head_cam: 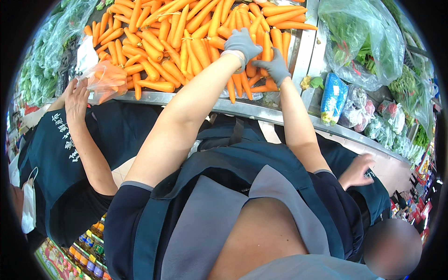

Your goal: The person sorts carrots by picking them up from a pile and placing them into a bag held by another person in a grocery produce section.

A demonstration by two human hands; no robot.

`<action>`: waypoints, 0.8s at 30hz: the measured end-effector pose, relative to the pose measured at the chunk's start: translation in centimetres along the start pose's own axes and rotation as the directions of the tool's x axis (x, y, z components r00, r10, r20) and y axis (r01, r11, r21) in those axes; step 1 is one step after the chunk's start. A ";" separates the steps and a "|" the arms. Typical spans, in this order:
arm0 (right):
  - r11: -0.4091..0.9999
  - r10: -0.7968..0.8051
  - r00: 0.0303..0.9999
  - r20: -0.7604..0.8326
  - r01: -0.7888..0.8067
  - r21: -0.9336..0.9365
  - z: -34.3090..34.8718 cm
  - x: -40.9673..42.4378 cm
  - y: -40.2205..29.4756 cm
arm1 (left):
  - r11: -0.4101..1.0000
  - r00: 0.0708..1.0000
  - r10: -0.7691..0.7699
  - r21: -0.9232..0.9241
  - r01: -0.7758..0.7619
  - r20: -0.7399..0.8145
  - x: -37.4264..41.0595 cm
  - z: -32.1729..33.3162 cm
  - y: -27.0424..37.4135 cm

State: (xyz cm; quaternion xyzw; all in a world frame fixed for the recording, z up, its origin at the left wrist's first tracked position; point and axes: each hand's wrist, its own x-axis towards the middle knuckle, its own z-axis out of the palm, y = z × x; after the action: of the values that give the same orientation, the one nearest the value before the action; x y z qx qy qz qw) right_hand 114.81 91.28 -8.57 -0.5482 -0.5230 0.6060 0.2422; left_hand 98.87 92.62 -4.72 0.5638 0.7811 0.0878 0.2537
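A large heap of orange carrots (154, 49) lies on the metal-edged display counter in front of me. My left hand (242, 45), in a grey glove, rests on the carrots with its fingers bent; whether it grips one is hidden. Lower and to the right is my right hand (274, 66), also gloved in grey. Its thumb and forefinger are spread in a V against carrots that stand between the two hands. Some carrots near my hands lie side by side, pointing towards the counter's front edge.
At left, a co-worker's bare hand (77, 96) holds a clear plastic bag of carrots (106, 78). Bagged leafy greens (364, 42), a blue-wrapped package (334, 94) and bagged produce (357, 105) lie on the right. Another person's hand (357, 171) is near my right elbow. The counter's metal rim (245, 106) runs before me.
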 end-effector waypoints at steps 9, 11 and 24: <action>0.958 -0.076 0.970 0.232 0.007 0.287 4.8 -2.1 -6.9 | -0.347 0.959 0.007 -0.899 0.268 0.283 -3.3 -3.4 -4.8; 0.999 -0.038 0.965 0.260 0.037 0.005 5.9 -2.3 -8.0 | -0.103 0.966 0.012 -0.960 0.260 0.260 -4.3 -4.4 -5.4; 0.945 -0.037 0.960 0.278 -0.057 0.322 10.0 -0.9 -9.0 | -0.136 0.885 0.375 -0.928 0.346 0.275 -11.2 -5.1 -9.4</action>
State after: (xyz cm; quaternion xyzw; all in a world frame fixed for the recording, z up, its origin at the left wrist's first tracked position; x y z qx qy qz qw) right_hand 103.37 89.90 -1.56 -0.4117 -0.4413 0.7571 0.2500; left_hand 91.15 79.79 -1.00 0.1841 0.3448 0.5105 0.7659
